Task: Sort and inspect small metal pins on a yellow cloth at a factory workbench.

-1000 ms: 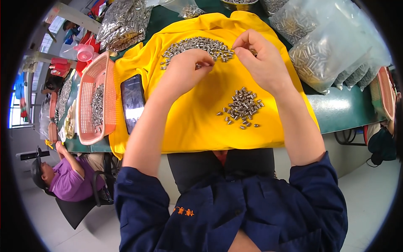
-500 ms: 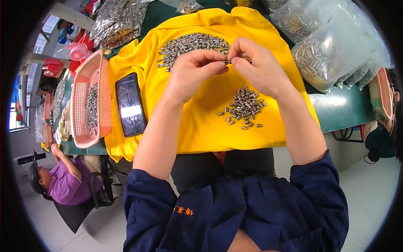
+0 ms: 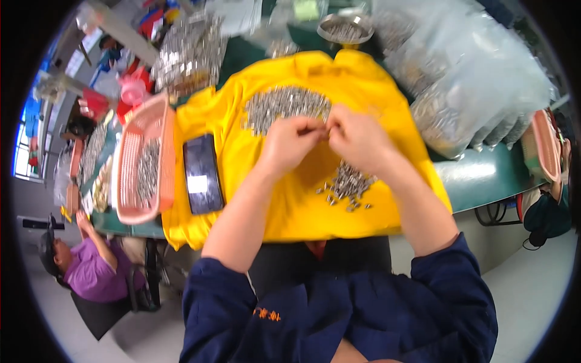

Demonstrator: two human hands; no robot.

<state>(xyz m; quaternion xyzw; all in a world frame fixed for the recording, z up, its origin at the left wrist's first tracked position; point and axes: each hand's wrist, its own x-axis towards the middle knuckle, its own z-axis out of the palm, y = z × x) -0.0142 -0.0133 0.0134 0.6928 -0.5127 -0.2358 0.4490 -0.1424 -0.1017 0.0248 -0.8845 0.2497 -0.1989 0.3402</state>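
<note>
The fingers [image 3: 319,128] of both hands meet at the centre of the frame, pinched together on a small metal part [image 3: 327,130] too blurred to make out. The left hand [image 3: 289,145] and right hand [image 3: 358,140] touch at the fingertips over a yellow cloth [image 3: 290,212]. Just above them lies a large pile of metal parts [image 3: 284,106]; just below the right hand sits a smaller pile [image 3: 350,184]. A black phone [image 3: 202,174] lies on the cloth at left, beside a pink basket [image 3: 140,162] on the green counter [image 3: 484,181]. Clear bags of parts [image 3: 472,85] fill the upper right.
</note>
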